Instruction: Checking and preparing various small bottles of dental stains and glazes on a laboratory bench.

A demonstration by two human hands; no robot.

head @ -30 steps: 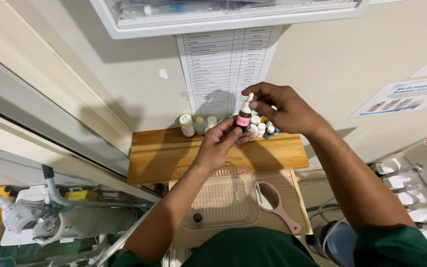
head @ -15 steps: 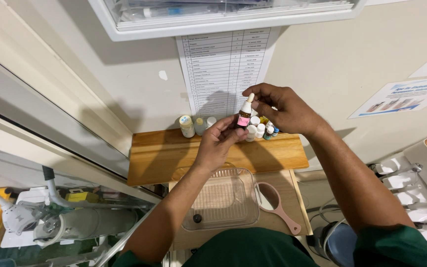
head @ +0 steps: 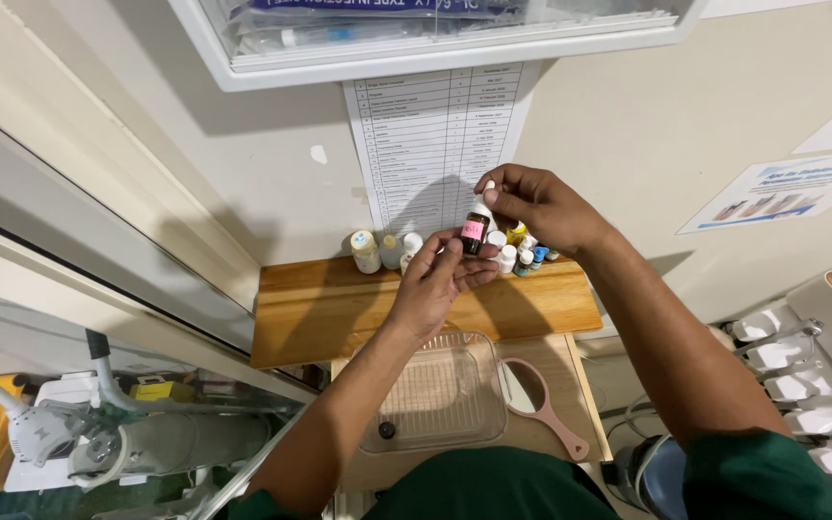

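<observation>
Our left hand (head: 435, 284) pinched the small brown pink-labelled glass bottle (head: 475, 231) while our right hand (head: 536, 207) gripped its white cap (head: 485, 193).

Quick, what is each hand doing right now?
Left hand: closed around the small brown bottle with a pink label.
Right hand: fingertips pinched on the bottle's white cap.
</observation>
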